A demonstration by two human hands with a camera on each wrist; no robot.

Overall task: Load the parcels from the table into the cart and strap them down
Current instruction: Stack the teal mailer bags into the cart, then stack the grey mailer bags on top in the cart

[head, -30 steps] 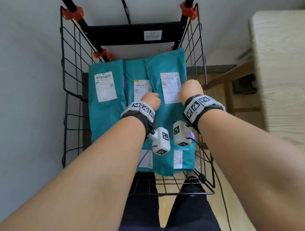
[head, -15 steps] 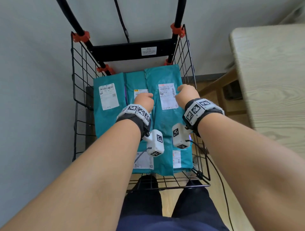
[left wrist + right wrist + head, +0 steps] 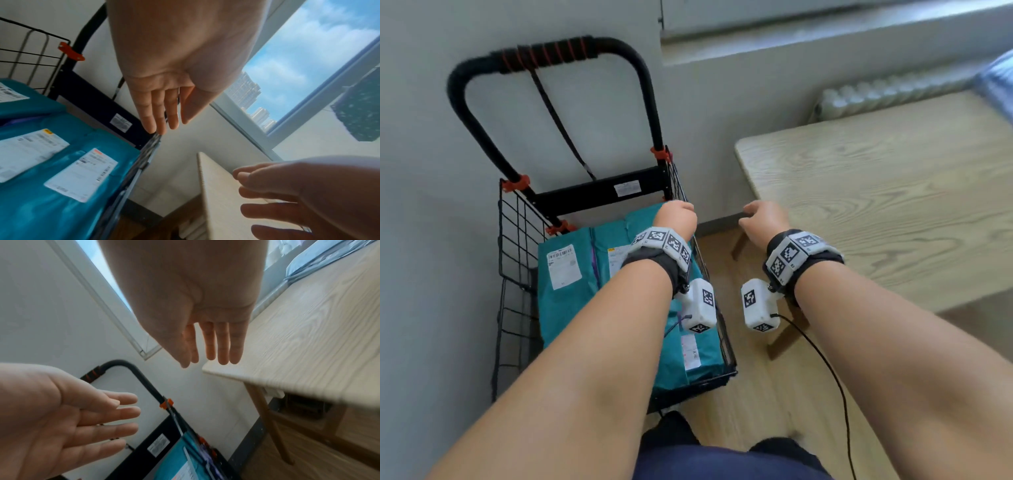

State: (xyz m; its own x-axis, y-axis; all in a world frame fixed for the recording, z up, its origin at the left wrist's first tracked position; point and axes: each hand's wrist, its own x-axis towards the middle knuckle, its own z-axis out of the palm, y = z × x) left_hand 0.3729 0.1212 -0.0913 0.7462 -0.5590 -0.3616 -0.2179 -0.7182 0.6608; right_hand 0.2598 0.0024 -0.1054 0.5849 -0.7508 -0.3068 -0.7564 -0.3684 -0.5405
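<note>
Black wire-mesh cart [image 3: 517, 246] against a pale wall, tubular handle [image 3: 551, 54] wrapped in ribbed foam with orange bands, orange plastic clips at the frame joints. Inside the basket, glossy teal plastic parcels [image 3: 565, 308] lying flat side by side, each with a white rectangular shipping label; surfaces slightly crinkled and shiny. Thin black strap [image 3: 558, 120] hanging slack from the handle down to the flat black crossbar [image 3: 602, 195], not over the parcels.

Left hand [image 3: 676, 217] raised above the right rear corner of the basket, empty, fingers [image 3: 152, 116] extended and close together, tips just over the top wire of the cart's side wall; contact cannot be told. Right hand [image 3: 763, 219] empty too, fingers [image 3: 223, 347] straight and loosely together, held in the gap between cart and table, near the rounded table corner, apart from it.

Light wood-grain table [image 3: 893, 205] to the right, thin slab top on slanted wooden legs. Wood-plank floor [image 3: 774, 394] beneath. Marker-printed wristbands on both wrists.
</note>
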